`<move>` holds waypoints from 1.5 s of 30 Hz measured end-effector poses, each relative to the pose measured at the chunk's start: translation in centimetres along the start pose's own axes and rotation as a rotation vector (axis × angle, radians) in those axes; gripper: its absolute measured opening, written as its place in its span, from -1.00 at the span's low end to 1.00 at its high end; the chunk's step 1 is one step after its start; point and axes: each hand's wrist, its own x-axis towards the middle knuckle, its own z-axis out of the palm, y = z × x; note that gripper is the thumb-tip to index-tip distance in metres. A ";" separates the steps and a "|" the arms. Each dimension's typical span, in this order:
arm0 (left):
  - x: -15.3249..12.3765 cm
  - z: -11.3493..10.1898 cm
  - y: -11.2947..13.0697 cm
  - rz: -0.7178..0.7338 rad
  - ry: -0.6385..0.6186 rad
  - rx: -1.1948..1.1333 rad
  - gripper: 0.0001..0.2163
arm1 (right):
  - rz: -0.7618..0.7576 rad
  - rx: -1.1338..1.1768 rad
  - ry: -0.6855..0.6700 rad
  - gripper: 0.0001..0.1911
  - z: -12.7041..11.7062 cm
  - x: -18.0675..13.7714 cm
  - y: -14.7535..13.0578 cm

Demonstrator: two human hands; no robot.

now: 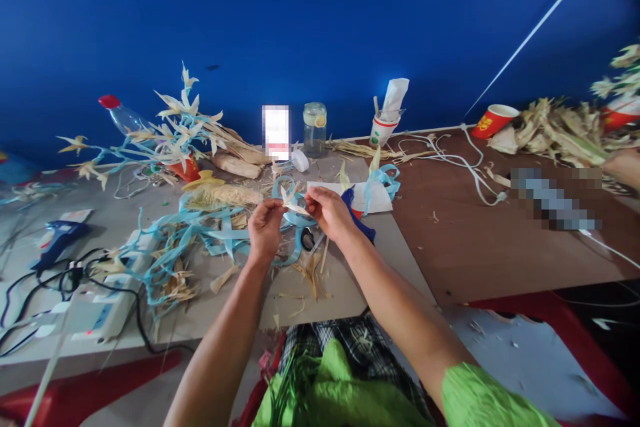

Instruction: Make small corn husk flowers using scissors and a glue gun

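Observation:
Between my two hands, above the middle of the table, is a small pale corn husk flower [290, 203] with pointed petals. My left hand [266, 228] pinches it from one side with thumb and fingertips. On the other side, the fingers of my right hand [331, 213] are closed on its strip-like end. Light blue ribbon [227, 230] lies in loops around and below both hands. Scissors [308, 239] with a dark handle rest just under the hands, partly hidden. Husk scraps [314, 273] are strewn nearer to me.
On the left are a blue glue gun [61, 239], a white power strip [113, 303] and black cords. Behind stand a husk flower arrangement [183, 110], a glass jar [315, 133] and a paper cup [384, 130]. At right lie a red cup [495, 120] and piled husks [555, 130]; another person's hand [625, 170] shows.

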 end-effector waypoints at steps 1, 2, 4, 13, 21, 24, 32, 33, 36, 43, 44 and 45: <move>0.0 0.0 0.0 -0.014 0.000 -0.031 -0.91 | -0.006 -0.057 -0.046 -0.66 0.1 -0.2 0.3; 0.1 0.0 0.0 -0.024 -0.003 -0.059 -0.90 | -0.022 -0.115 -0.099 -0.69 0.3 -0.4 0.5; 0.2 -0.1 -0.1 -0.033 -0.013 -0.092 -0.89 | -0.085 -0.210 -0.190 -0.70 0.7 -0.8 1.0; -0.1 0.1 -0.3 -0.086 -0.054 -0.123 -0.85 | -0.342 -0.384 -0.170 -0.80 1.2 -1.2 1.9; -0.1 0.0 -0.4 -0.246 -0.169 -0.306 -0.81 | -0.205 -0.289 -0.305 -0.76 0.8 -1.1 1.4; -0.1 0.1 0.3 -0.293 -0.264 -0.345 -0.80 | -0.108 -0.255 -0.344 -0.74 0.6 -0.9 1.1; 0.0 -0.1 0.2 -0.310 -0.336 -0.319 -0.78 | -0.093 -0.217 -0.400 -0.80 0.2 -0.7 0.7; 0.0 -0.1 0.1 -0.308 -0.343 -0.317 -0.78 | -0.103 -0.228 -0.390 -0.79 0.2 -0.8 0.6; 0.0 -0.1 0.1 -0.325 -0.332 -0.315 -0.78 | -0.142 -0.239 -0.380 -0.76 0.4 -0.9 0.5; 0.0 0.0 -0.3 -0.341 -0.306 -0.322 -0.77 | -0.179 -0.261 -0.283 -0.77 1.0 -1.2 0.8; 0.0 0.0 -0.5 -0.340 -0.312 -0.310 -0.77 | -0.167 -0.262 -0.256 -0.77 1.0 -1.1 0.9; 0.0 -0.1 -0.7 -0.340 -0.319 -0.296 -0.78 | -0.151 -0.256 -0.233 -0.76 1.0 -1.1 1.1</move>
